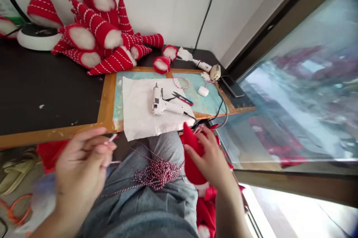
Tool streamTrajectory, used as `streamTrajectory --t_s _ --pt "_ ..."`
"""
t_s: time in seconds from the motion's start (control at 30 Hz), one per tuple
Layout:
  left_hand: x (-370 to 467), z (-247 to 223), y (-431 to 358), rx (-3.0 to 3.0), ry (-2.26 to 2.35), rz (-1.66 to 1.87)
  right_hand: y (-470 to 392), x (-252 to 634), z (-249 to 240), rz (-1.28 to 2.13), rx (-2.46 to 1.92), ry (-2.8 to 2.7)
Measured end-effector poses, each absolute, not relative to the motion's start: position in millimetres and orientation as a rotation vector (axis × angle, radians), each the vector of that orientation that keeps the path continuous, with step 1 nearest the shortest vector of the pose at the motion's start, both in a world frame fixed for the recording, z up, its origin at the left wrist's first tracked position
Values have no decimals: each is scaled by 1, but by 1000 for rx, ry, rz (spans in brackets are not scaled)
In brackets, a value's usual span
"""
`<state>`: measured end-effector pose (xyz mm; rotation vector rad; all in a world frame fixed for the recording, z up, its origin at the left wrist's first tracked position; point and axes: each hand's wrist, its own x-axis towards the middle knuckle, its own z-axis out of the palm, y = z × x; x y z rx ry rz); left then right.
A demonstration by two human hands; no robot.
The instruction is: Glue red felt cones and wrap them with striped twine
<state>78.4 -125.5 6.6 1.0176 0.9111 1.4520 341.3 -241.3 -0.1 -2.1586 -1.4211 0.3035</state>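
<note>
My left hand (84,167), on the left over the floor, is closed in a pinch on the end of a red-and-white twisted cord (112,138). A tangled bundle of this cord (159,172) lies on my grey-trousered lap, with a strand trailing left. To the right of my knee, my right hand (208,154) has its thumb and fingers around a red cloth cone (192,167) with a white lower edge. A bit of red-and-white material shows at its fingertips. More red cloth pieces (207,212) lie below that hand, partly hidden by the forearm.
A white glue gun (167,107) and small snips (183,98) rest on a white sheet (137,118), beside a cord loop (181,82). Stuffed red striped cones (97,25) are piled behind. A phone (232,86) lies near the glass pane (302,100) at right.
</note>
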Motion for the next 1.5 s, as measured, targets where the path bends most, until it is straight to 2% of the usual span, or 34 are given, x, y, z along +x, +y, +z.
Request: streamTrajectory --t_s 0.1,0.23,0.4,0.53,0.73,1.1,1.5 --pt "101 -3 -126 1084 757 1345 -228 303 14 399 -2057 -1495" --pt "115 -6 -120 1177 814 1198 -220 286 22 369 -1956 -1597" --pt "115 -4 -109 1265 853 1235 -222 284 19 -114 -2303 -1634" --pt "119 -4 -113 1226 784 1219 -220 283 22 -332 -2290 -1585" --pt "125 6 -121 1259 700 1189 -210 266 26 -270 -2111 -1608" --pt "128 5 -119 1603 929 1488 -198 248 28 -129 -2032 -1655" --pt "130 -4 -111 1152 836 1206 -197 246 21 -151 -2016 -1643"
